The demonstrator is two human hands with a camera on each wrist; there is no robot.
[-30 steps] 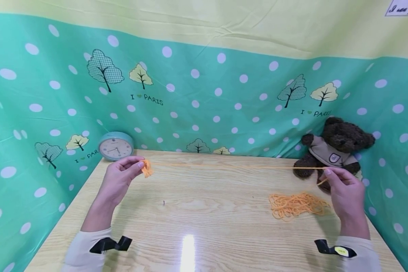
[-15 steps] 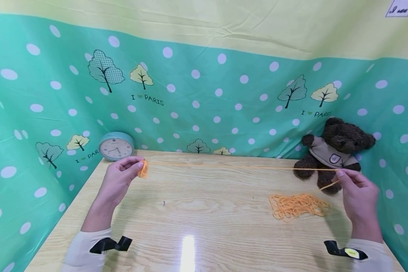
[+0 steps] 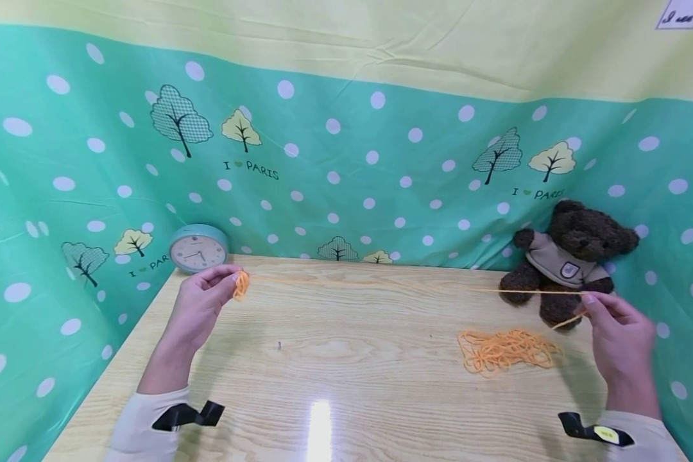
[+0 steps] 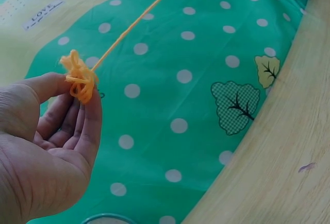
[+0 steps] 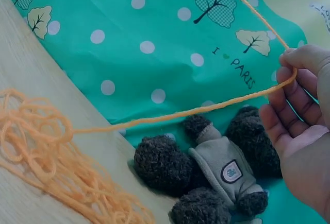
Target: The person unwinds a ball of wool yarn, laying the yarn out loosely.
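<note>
Between thumb and fingers my left hand (image 3: 202,308) pinches a small looped bunch of orange yarn (image 4: 81,77). From that bunch a single taut strand (image 3: 346,282) runs across above the table to my right hand (image 3: 624,340). There the thumb and forefinger pinch the strand, seen close in the right wrist view. Past the right fingers the yarn bends back and slopes down to a loose tangled pile of orange yarn (image 3: 508,351) lying on the table, left of the right hand.
A round teal clock (image 3: 199,249) stands at the back left, just behind the left hand. A dark brown teddy bear (image 3: 566,263) in a shirt sits at the back right. Green dotted cloth (image 3: 369,160) hangs behind the wooden table (image 3: 346,398).
My right hand has moved to the right and slightly down, drawing the strand longer. The left hand stays almost in place; its bunch has shifted a little leftward. The pile looks about the same.
</note>
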